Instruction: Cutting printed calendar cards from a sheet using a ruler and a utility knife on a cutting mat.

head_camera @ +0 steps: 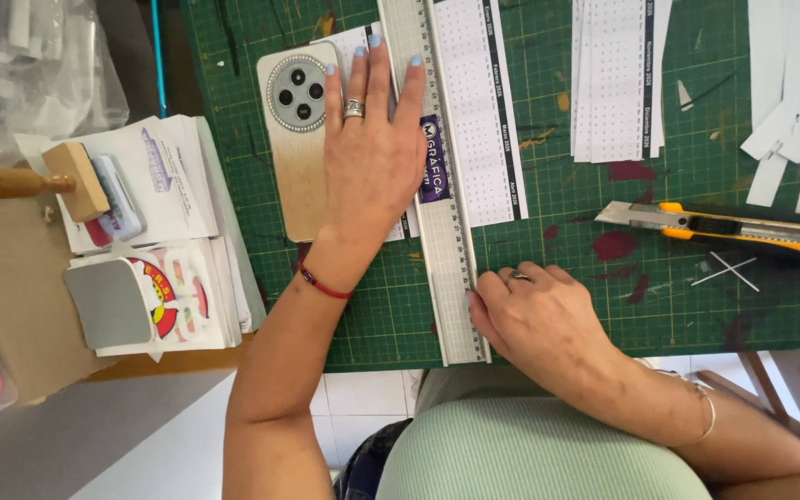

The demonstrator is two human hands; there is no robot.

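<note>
Head view, looking straight down on a green cutting mat (604, 306) covering the counter.

Left hand (370, 157): flat, fingers spread and extended, gripping nothing. Palm presses on the ruler (437, 185) and the printed sheet under it, fingertips near the mat's far edge. Reads as a hold-down, keeping ruler and paper from sliding.

Ruler: long, metal, running from the far edge to the near edge of the mat, lying over the left margin of a calendar strip (483, 120).

Right hand (534, 315): loosely curled, fingertips touching the ruler's right edge near its near end. Holds nothing; seems to steady or nudge that end into line.

Phone (300, 139): face down, just left of the left hand, partly under it.

Knife (743, 231): yellow and black utility cutter, lying on the mat toward the right edge, well apart from both hands.

More printed strips (618, 74) and white offcuts (793, 102) lie at the far right corner.

Off the mat, left side: card stacks (168, 231) and a wooden-handled stamp (43, 181).
</note>
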